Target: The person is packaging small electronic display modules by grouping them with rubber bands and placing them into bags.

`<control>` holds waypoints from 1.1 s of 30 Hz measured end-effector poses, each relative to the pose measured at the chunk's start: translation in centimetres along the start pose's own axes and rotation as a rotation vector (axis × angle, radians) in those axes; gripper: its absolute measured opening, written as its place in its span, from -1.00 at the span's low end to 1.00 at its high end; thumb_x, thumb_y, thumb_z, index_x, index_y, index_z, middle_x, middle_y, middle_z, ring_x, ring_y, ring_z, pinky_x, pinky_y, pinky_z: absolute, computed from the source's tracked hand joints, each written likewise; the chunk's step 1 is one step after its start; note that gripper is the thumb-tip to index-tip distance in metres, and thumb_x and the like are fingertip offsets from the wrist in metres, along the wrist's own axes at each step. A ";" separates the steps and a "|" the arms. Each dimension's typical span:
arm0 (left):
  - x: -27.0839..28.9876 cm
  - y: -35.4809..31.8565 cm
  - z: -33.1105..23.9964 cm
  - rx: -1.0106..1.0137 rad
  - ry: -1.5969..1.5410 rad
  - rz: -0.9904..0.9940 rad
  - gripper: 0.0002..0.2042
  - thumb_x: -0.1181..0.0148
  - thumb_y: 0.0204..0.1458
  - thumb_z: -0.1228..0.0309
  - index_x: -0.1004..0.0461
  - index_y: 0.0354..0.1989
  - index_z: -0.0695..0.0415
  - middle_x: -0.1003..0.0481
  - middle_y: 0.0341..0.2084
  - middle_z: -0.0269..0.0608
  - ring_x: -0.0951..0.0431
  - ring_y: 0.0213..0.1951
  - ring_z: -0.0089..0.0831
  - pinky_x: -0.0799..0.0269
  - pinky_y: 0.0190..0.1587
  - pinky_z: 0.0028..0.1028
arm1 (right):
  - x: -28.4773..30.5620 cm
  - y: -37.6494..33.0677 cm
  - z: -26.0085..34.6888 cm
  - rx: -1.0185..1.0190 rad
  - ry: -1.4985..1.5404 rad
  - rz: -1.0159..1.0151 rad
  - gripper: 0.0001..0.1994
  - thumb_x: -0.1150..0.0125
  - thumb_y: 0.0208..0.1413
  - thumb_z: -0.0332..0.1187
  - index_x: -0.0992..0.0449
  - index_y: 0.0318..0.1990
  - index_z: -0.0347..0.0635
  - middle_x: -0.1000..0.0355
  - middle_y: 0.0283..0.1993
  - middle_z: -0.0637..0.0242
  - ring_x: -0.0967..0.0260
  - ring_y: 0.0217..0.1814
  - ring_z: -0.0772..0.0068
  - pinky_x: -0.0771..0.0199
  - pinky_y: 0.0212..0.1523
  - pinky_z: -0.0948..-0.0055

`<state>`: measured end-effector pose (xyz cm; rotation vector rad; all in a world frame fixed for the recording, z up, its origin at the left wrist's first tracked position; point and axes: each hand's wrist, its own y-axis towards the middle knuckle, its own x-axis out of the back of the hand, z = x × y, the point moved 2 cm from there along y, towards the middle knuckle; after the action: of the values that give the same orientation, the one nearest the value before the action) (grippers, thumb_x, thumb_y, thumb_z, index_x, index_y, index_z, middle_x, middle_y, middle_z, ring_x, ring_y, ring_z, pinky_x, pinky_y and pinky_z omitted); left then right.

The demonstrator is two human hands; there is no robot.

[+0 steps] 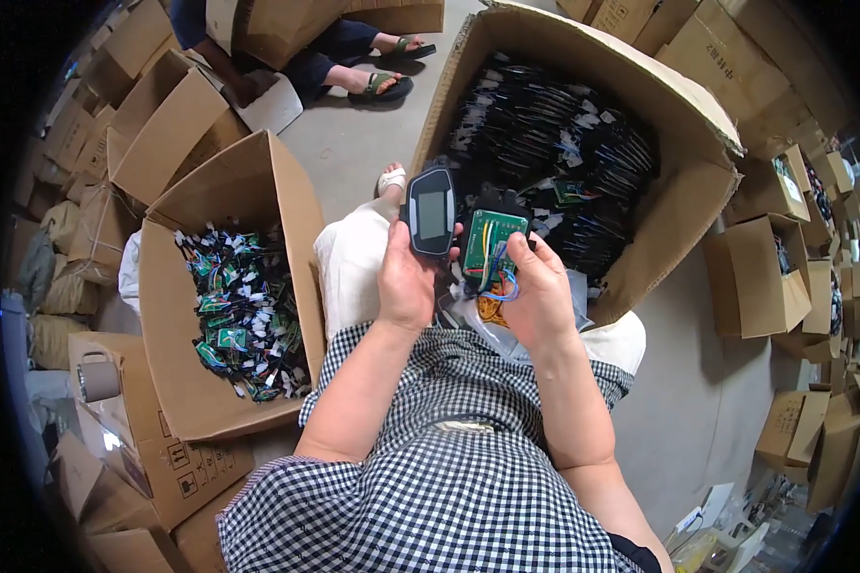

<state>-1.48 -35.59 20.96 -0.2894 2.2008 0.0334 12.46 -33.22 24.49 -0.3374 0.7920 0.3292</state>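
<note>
My left hand (408,284) is closed around a black display unit (433,214) with a grey screen, its face turned up. In my right hand (539,286) is a green circuit board (492,243), with the thumb on its right edge. Yellow, red and blue wires (496,279) run down over the board toward my palm. The two pieces are held side by side, close to each other, above my lap. Below the board, orange bands or wires (491,309) lie in a clear plastic bag (506,341) on my lap.
A large carton (683,224) ahead holds rows of black units with cables. The carton (177,372) at left holds green boards with white connectors. Another person's sandaled foot (382,88) is at the far left, beside a carton. More cartons (760,277) stand at right.
</note>
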 end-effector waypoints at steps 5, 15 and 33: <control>-3.0 -2.5 1.8 -0.100 0.343 0.267 -0.35 -0.22 0.06 0.43 0.04 0.25 0.16 -0.29 0.06 -0.27 -0.33 0.08 -0.49 -0.31 0.09 -0.46 | -0.8 0.7 -2.4 0.139 -0.034 -0.153 -0.75 -0.06 0.23 -0.26 -0.32 -0.02 -0.15 -0.40 -0.14 0.38 -0.37 -0.18 0.59 -0.45 -0.21 0.51; -3.0 0.7 1.3 0.152 0.520 0.359 -0.40 -0.14 0.14 0.29 0.04 0.23 0.17 -0.22 0.09 -0.18 -0.29 0.06 -0.49 -0.27 0.09 -0.49 | 2.2 3.3 3.5 0.294 -0.378 0.005 -0.36 -0.21 0.00 -0.60 -0.09 0.26 -0.37 -0.32 0.05 0.17 -0.36 -0.01 0.41 -0.38 0.03 0.47; 3.1 -2.9 -2.7 0.152 0.411 0.001 -0.58 0.00 0.20 0.26 -0.13 0.20 0.02 -0.51 -0.24 -0.02 -0.29 -0.65 -0.68 -0.16 -0.65 -0.70 | 16.3 0.2 -5.7 0.193 -2.217 -0.252 -0.85 -0.21 -0.10 -0.29 -0.46 -0.38 -0.13 -0.46 -0.30 0.19 -0.46 -0.28 0.09 -0.46 -0.32 0.14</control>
<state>-4.79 -39.37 20.37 -0.2242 2.5937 -0.2091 19.48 -32.74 8.76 0.2209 -1.3837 0.2048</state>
